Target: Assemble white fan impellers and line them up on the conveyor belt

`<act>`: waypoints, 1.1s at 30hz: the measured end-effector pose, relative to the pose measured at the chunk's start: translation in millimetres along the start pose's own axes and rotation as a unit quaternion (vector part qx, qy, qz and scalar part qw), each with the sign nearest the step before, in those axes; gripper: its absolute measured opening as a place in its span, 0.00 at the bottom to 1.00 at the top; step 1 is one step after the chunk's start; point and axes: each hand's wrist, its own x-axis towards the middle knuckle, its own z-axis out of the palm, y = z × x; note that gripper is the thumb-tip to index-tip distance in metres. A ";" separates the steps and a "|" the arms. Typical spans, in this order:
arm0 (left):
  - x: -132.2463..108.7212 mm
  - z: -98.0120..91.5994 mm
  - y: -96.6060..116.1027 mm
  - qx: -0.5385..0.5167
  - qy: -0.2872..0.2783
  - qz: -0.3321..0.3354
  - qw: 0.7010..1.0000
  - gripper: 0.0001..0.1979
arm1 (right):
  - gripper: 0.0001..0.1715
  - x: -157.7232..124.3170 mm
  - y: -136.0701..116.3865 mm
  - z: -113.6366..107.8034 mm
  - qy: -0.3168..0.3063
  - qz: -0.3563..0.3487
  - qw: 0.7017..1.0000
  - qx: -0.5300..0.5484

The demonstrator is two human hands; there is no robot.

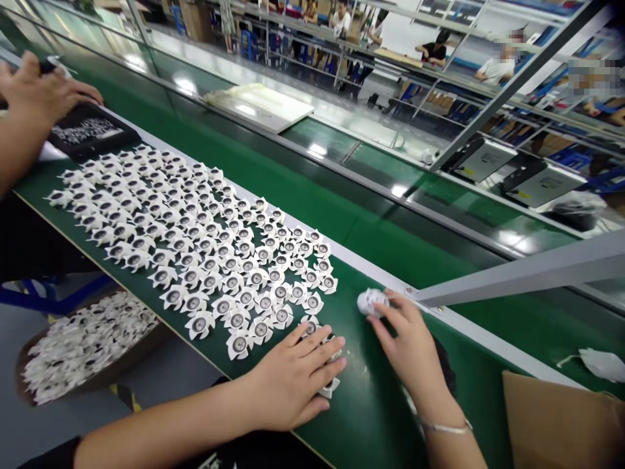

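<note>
Many small white fan impellers [195, 241] lie in rows on a green table [390, 404]. My left hand [293, 381] lies flat, fingers spread, on a few impellers [328, 387] at the near end of the rows. My right hand [407, 342] reaches to a crumpled white ball [371, 301] by the table's metal rail, its fingertips touching it.
Another person's hand [34, 94] works at the far left beside a black tray [90, 130]. A box of loose impellers [83, 345] sits below the table. A cardboard box [561, 417] stands at the right. A green conveyor [303, 189] runs beyond the rail, under a slanted metal bar [527, 270].
</note>
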 end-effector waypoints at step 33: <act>-76.6 -37.4 -64.8 0.089 -0.033 -0.186 0.978 0.55 | 0.46 4.2 -109.1 41.1 -0.196 -0.153 0.968 0.031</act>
